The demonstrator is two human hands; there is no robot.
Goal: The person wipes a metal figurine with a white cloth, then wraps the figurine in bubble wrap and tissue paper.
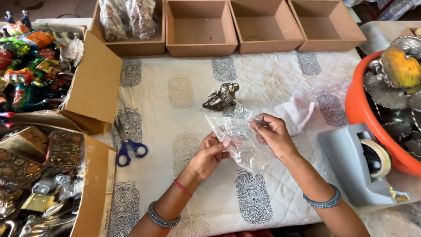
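My left hand and my right hand both hold a piece of clear bubble wrap above the table, the left pinching its lower left edge, the right pinching its upper right edge. Just beyond the wrap a small dark metal animal figurine lies on the printed white cloth. A crumpled sheet of white tissue paper lies right of my right hand.
Blue-handled scissors lie to the left. A grey tape dispenser and an orange tub of metal items stand at the right. Several open brown boxes line the far edge; cartons of figurines stand at the left.
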